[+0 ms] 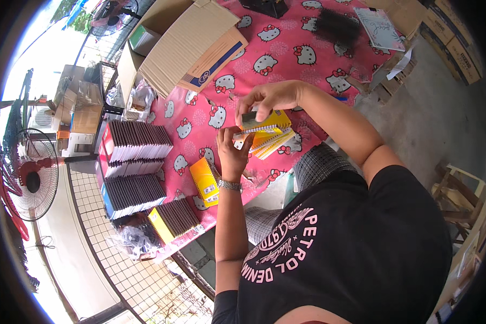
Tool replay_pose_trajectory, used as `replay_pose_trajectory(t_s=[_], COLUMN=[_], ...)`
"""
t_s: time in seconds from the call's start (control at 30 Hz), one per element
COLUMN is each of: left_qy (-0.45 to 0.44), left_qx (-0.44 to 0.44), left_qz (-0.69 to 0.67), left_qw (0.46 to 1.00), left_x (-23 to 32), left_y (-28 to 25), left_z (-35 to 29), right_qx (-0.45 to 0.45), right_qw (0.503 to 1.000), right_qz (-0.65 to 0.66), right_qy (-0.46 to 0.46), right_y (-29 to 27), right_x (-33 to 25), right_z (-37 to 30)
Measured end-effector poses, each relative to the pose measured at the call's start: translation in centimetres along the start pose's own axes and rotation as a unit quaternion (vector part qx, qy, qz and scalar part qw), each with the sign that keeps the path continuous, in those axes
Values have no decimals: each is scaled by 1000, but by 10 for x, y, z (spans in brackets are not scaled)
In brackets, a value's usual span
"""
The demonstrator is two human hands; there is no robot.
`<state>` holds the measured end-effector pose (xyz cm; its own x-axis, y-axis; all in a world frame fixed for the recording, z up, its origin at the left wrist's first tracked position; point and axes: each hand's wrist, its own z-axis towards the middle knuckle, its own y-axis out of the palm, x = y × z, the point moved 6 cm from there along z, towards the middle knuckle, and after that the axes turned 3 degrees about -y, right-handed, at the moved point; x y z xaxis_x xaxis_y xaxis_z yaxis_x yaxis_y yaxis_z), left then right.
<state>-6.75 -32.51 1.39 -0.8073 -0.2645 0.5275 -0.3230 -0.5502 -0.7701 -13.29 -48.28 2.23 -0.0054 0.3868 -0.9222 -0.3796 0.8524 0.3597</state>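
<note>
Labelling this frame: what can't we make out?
All in the head view:
Dark object: partly hidden by the right hand; kind unclear.
Notebooks: partly hidden by the left hand.
Black container: cut off by the top edge.
Dark pile: too blurred to identify.

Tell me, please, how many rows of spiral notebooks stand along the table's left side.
4, from the picture's top down: a reddish-covered row, a purplish-covered row, a blue-covered row and a yellow-covered row. Others may be hidden.

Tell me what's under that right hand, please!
Yellow spiral notebooks show below the right hand, its fingers holding a small dark object. What the hand covers is hidden.
</note>
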Motion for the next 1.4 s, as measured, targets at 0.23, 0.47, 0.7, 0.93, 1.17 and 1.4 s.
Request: replay_pose_trajectory(t_s=[0.23, 0.47, 0.7, 0.93, 1.17, 1.4], left_qy=[-55, -77, -137, -217, -189, -169], left_qx=[-22, -19, 22, 60, 95, 115], left_qz=[-66, -116, -261, -297, -258, -290], left_qw=[996, 990, 955, 928, 943, 935], left_x=[-13, -14, -33, -43, -28, -46], left_y=[5, 7, 11, 12, 9, 14], left_z=[1, -3, -13, -31, -25, -39], right_qx=[-6, 47, 396, 404, 396, 333], right_qw=[998, 971, 629, 511, 691, 662], right_qz=[64, -226, -660, -736, -597, -665], right_qy=[-1, 54, 109, 184, -93, -95], right_y=[8, -18, -112, 7, 97, 108], right_x=[1, 19, 38, 94, 21, 18], right_z=[8, 9, -121, -208, -95, -38])
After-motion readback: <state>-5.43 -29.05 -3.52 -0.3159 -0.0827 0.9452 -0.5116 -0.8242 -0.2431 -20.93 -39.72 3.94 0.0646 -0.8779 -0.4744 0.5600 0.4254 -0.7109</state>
